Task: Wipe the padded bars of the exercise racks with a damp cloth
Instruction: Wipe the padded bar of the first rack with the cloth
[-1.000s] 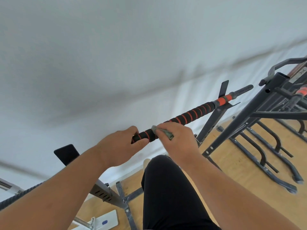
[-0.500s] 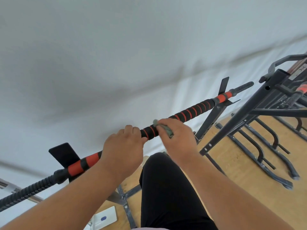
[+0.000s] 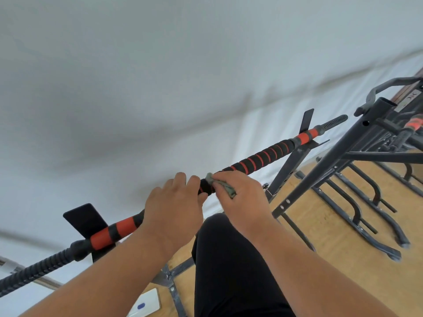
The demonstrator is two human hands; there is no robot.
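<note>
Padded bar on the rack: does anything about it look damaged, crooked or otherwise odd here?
Nothing stands out. The padded bar lies straight across its rack supports, foam intact where visible. The left hand grips it; the right hand holds the cloth against it.

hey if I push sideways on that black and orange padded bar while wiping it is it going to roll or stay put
The padded bar is round and seems to rest in open rack cradles, so it could turn or roll. The left hand wraps it, likely steadying it. The cloth in the right hand looks limp, and the foam probably gives.

padded bar [image 3: 263, 157]: black, red spiral stripes | cloth [image 3: 225, 187]: grey-green | floor [image 3: 343, 225]: tan wood
</note>
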